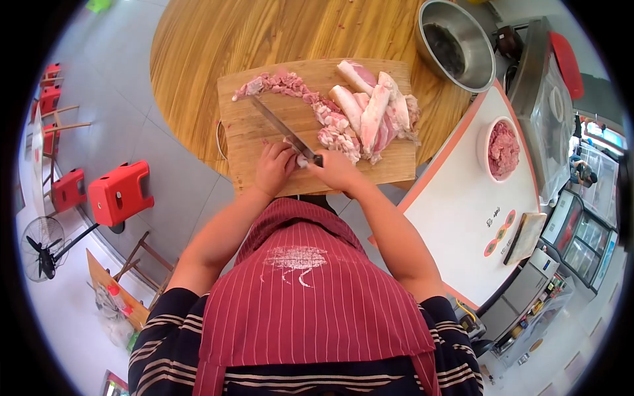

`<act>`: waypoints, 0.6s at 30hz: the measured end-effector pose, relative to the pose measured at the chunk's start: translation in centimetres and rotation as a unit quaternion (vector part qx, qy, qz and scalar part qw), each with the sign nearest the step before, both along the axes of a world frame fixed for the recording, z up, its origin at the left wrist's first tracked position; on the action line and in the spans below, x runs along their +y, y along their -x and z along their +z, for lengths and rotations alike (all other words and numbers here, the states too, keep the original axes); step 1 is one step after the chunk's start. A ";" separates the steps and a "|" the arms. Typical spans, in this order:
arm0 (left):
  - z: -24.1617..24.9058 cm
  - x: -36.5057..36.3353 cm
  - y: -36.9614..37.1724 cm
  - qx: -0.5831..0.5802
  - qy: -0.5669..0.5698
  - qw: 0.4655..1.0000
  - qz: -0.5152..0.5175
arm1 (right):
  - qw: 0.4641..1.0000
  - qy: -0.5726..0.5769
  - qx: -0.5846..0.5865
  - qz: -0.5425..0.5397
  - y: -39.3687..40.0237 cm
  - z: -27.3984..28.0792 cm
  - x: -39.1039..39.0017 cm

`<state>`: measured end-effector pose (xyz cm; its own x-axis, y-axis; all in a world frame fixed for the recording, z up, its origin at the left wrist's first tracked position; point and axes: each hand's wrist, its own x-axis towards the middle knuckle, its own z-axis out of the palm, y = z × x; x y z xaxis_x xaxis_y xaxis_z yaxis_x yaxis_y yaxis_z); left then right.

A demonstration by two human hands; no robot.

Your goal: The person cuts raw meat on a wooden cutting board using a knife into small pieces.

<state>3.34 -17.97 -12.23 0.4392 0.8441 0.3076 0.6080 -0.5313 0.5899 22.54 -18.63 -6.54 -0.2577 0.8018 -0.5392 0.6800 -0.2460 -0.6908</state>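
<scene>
Mid-chop: right hand [337, 170] was wrapped around the knife [284, 132], left hand [274, 166] pinned a meat piece [300, 157] on the board [251, 132]. Next cut probably needed fingertips tucked back.

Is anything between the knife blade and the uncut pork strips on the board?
Yes. A heap of chopped meat lies between the knife and the uncut pork strips on the cutting board.

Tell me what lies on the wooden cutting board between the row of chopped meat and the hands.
In the head view, only the long knife blade crosses that stretch of bare wooden cutting board.
</scene>
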 end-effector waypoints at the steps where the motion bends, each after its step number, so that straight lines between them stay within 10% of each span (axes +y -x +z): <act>1: 0.5 -0.1 -0.1 -0.024 -0.003 1.000 0.012 | 0.993 0.098 0.025 -0.054 -2.0 0.7 -0.4; 4: -0.2 -0.4 0.4 -0.062 -0.007 0.998 0.029 | 0.946 0.240 0.062 -0.211 -7.1 2.1 -3.0; 10: 0.2 -0.1 0.2 -0.036 -0.014 0.999 0.007 | 0.990 0.000 -0.033 -0.136 -2.4 5.1 -7.2; 18: 0.3 0.0 0.1 -0.017 -0.016 1.000 0.006 | 0.988 0.090 -0.121 -0.041 0.7 7.0 -7.6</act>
<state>3.20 -18.01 -11.91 0.4180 0.8384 0.3499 0.5943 -0.5436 0.5927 21.83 -26.24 0.44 -0.0412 0.6997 -0.7132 0.7922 -0.4121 -0.4501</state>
